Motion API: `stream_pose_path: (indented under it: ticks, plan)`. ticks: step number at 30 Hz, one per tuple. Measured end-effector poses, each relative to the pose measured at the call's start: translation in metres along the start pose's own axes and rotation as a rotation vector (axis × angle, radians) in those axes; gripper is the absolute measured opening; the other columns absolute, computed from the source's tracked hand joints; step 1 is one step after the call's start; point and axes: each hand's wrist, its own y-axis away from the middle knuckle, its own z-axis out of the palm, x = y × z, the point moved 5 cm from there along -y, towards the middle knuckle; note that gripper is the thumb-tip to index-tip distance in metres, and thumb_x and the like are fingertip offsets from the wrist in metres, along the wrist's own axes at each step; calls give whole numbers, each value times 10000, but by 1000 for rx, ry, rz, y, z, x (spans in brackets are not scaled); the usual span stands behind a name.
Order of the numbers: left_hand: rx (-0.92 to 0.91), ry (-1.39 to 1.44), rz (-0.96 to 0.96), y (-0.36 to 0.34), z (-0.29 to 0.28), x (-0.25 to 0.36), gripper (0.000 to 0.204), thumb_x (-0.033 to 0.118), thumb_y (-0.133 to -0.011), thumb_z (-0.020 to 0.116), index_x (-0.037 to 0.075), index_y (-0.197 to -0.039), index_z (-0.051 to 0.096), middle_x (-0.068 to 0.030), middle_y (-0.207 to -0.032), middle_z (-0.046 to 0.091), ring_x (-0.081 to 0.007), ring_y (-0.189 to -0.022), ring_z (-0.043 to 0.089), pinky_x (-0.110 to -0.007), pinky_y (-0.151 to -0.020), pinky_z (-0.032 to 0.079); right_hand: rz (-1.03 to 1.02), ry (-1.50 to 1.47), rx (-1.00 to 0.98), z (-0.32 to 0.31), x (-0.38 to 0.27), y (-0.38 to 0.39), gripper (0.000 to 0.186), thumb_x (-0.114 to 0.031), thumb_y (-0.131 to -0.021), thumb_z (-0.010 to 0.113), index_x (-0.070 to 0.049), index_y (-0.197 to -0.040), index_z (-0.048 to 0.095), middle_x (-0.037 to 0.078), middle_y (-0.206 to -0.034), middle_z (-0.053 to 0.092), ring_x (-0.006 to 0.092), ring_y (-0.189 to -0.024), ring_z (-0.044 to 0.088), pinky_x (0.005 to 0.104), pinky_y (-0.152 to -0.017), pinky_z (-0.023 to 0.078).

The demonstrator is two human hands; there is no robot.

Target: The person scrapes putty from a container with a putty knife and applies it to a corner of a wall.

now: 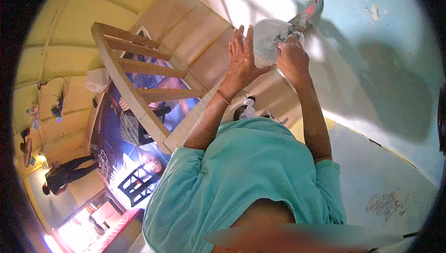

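My right hand (292, 60) is closed at the near edge of a dark grey, elongated piece (310, 12) with a red patch, close to the pale blue wall. Its fingertips meet the dark middle of that piece; exactly what they grip is hidden. Beside it is a round, translucent pale disc (265, 39), which seems joined to the grey piece. My left hand (242, 58), with a red braided band at the wrist, is raised to the left of the disc. Its fingers are spread and upright, thumb toward the right hand, and nothing is in it.
To my left a wooden frame with slats (151, 69) slants beside my arm. Beyond it lie a dark blue printed sheet (104, 137), a striped bundle (134, 125) and a black plastic chair (137, 185). A person (65, 176) stands farther off. The blue wall (390, 76) rises at my right.
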Motion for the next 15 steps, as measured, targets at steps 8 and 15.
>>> stream_pose_path:
  ticks: [8,15]
  plan:
    - [-57,122,25,-6,17,-23,1122,325,-512,749,44,-1300,1,-226,-1296,134,-405,-1211,104,-547,-946,138,86,285,-43,22,-4,-14,192,-107,-684,466,-32,-795,604,158,-956,473,310,-959,465,512,-758,347]
    - [-61,93,28,-11,20,-26,1115,320,-523,741,40,-1299,-9,-228,-1290,157,-405,-1211,100,-569,-937,126,59,280,-133,28,-6,-17,245,-192,-689,473,-23,-806,606,190,-993,471,342,-960,455,537,-745,361]
